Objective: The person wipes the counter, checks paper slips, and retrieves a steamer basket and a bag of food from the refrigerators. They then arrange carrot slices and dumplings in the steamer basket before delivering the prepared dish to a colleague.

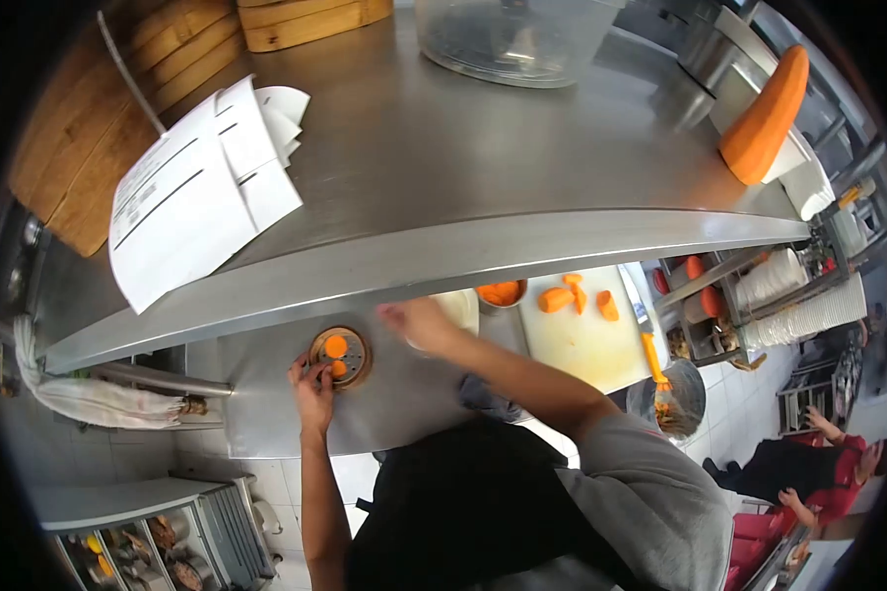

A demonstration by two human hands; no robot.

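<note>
A small round wooden dish with two orange carrot slices in it sits on the steel counter. My left hand grips the dish at its near left rim. My right hand reaches forward over a white bowl, which is partly hidden under the shelf edge. The fingers are close together, and I cannot tell whether they hold anything. A white cutting board to the right carries several carrot chunks. Behind it, a metal bowl holds more carrot.
A steel shelf overhangs the counter at head height, bearing papers, wooden boards, a clear tub and a whole carrot. An orange-handled knife lies by the board. A person in red is at the lower right.
</note>
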